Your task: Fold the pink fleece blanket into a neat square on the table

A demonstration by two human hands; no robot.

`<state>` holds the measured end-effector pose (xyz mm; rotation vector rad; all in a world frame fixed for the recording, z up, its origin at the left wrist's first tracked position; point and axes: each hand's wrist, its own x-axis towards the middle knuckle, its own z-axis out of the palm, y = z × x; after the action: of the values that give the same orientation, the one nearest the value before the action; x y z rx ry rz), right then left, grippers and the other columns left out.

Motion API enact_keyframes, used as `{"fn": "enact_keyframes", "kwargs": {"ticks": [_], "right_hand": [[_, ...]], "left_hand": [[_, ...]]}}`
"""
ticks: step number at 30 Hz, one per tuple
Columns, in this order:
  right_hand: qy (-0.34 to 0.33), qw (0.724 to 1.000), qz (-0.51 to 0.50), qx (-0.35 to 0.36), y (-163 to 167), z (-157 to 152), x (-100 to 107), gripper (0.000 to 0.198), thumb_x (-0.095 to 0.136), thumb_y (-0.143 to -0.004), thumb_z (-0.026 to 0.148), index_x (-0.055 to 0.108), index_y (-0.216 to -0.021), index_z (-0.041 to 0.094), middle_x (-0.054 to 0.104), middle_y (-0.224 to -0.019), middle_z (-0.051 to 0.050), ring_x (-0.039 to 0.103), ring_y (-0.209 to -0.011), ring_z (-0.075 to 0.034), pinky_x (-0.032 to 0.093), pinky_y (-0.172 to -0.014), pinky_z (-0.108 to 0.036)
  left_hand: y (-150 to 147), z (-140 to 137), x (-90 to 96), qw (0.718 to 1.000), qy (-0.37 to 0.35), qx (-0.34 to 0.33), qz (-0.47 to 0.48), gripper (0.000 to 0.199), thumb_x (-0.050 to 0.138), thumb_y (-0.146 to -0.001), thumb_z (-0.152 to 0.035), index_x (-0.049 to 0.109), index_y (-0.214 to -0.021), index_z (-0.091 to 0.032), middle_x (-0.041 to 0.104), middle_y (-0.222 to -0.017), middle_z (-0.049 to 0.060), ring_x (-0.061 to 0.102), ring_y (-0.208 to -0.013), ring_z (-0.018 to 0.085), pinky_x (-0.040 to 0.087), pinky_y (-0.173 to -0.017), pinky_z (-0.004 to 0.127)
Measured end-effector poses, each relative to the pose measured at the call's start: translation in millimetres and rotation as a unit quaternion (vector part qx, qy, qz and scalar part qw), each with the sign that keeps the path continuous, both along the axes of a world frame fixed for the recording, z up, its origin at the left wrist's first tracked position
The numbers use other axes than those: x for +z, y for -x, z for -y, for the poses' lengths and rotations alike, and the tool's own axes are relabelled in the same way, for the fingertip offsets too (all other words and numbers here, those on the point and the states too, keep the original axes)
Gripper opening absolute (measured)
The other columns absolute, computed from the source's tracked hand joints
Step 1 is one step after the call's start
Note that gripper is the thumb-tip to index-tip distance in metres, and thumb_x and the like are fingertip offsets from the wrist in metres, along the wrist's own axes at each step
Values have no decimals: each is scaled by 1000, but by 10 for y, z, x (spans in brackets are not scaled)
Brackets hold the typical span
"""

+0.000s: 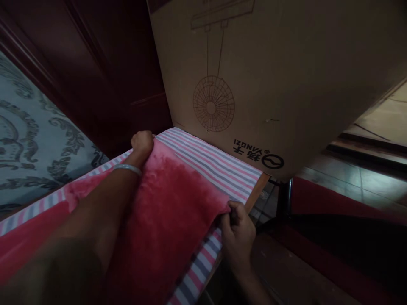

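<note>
A plush red cloth (178,199) with a paler pink end lies over a striped sheet (203,163) in pink, grey and white. At the cloth's far left corner, my left hand (142,143) is closed on its edge; a pale bracelet (127,168) circles that wrist. My right hand (238,228) pinches the far right corner between thumb and fingers, close to the sheet's right edge. Between the two hands the pink edge is stretched out. The cloth's near part runs under my left forearm and out of view.
A big cardboard box (286,76) with a printed fan drawing stands upright at the sheet's far end. Dark red panelling (111,63) and patterned wallpaper (32,135) border the left. On the right are a wooden edge (257,190) and a black-framed red seat (327,203).
</note>
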<state>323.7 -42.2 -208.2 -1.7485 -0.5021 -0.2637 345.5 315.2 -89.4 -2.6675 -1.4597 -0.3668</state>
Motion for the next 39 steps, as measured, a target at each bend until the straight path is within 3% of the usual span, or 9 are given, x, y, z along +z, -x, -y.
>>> {"fn": "enact_keyframes", "kwargs": {"ticks": [4, 8, 13, 19, 23, 26, 29, 31, 39], "right_hand": [[-20, 1000, -17, 9, 2, 2, -20, 16, 49, -86, 27, 64, -88, 22, 70, -77, -1, 64, -66, -17, 47, -60, -25], [4, 1000, 1, 13, -17, -2, -1, 15, 51, -85, 26, 65, -89, 20, 68, -72, 1, 63, -61, -16, 47, -57, -24], [-11, 1000, 14, 16, -34, -18, 10, 18, 52, -84, 23, 66, -94, 20, 67, -73, 1, 62, -62, -15, 48, -58, -24], [-57, 993, -94, 38, -67, -41, -8, 26, 57, -83, 27, 62, -107, 18, 68, -91, -4, 60, -64, -13, 49, -59, -25], [-67, 989, -106, 76, -209, -39, 61, 58, 56, -80, 22, 48, -137, 20, 64, -109, -7, 63, -77, -15, 52, -65, -27], [-13, 994, -21, 110, -340, -57, 109, 59, 54, -72, 18, 57, -131, 21, 63, -120, -10, 61, -103, -21, 52, -85, -34], [30, 989, -13, 143, -408, -92, 107, 44, 50, -69, 19, 69, -108, 19, 71, -100, -7, 65, -88, -22, 52, -80, -34], [35, 992, -35, 116, -413, -111, 89, 36, 47, -71, 21, 71, -98, 18, 71, -83, -5, 64, -72, -21, 50, -71, -32], [58, 994, -36, 86, -396, -83, 74, 42, 44, -68, 29, 70, -97, 14, 69, -75, -6, 58, -65, -20, 43, -62, -28]], "left_hand": [[-1, -91, -19, 999, 32, 28, 26, 43, 43, -97, -32, 69, -119, -5, 67, -120, 25, 64, -109, 34, 49, -88, 40], [-46, -137, -122, 995, 81, -51, -3, 38, 50, -94, -39, 73, -114, -17, 72, -117, 15, 65, -109, 28, 50, -86, 31], [-35, -249, -154, 990, 117, -69, 29, 40, 47, -94, -37, 72, -114, -12, 73, -113, 16, 67, -102, 26, 50, -83, 29], [114, -240, -91, 989, 123, -73, 28, 33, 58, -86, -34, 74, -107, -14, 74, -106, 14, 68, -97, 27, 52, -84, 31], [355, -186, -2, 985, 159, -63, 9, 39, 55, -86, -41, 73, -106, -12, 74, -106, 14, 68, -98, 28, 53, -81, 32], [599, -175, 61, 980, 185, -66, 2, 39, 55, -84, -43, 74, -100, -13, 74, -104, 13, 69, -95, 27, 53, -77, 29], [860, -173, 90, 981, 188, -50, -8, 35, 56, -80, -42, 74, -91, -15, 75, -96, 11, 70, -91, 26, 53, -73, 27], [1038, -168, 92, 983, 179, -36, -33, 32, 56, -78, -41, 74, -85, -15, 74, -88, 10, 70, -87, 26, 53, -71, 27], [1709, -111, 102, 987, 148, -30, -51, 44, 45, -87, -44, 73, -92, -10, 73, -102, 15, 69, -95, 26, 52, -82, 29]]}}
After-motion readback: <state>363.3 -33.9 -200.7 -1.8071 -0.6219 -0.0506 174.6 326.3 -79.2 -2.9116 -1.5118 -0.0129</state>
